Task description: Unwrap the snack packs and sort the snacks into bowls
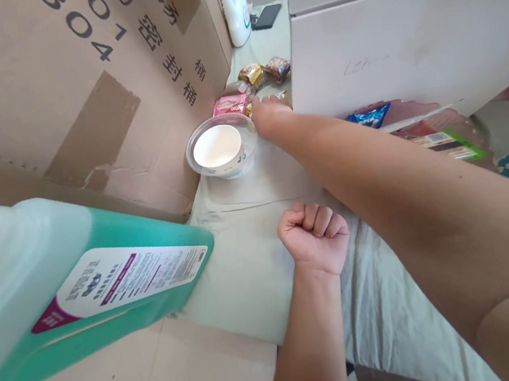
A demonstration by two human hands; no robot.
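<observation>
My right hand (272,114) reaches far across the cloth, its fingers curled down over a gold-wrapped snack (282,96). The fingertips are partly hidden. Beside that hand lie a pink snack packet (231,105), another gold packet (251,74) and a brown-patterned packet (277,69). Just nearer and to the left, a white paper bowl (218,148) sits inside a clear plastic bowl (247,131). My left hand (314,232) is a closed fist with its inner side turned up, over the pale cloth, with nothing visible in it.
A large cardboard box (148,123) walls off the left, with a big green liquid jug (143,266) before it. At right stands a white box (404,48); a pink tray (475,120) of packets is below. A white bottle (236,7) and dark phone-like object (268,17) stand behind.
</observation>
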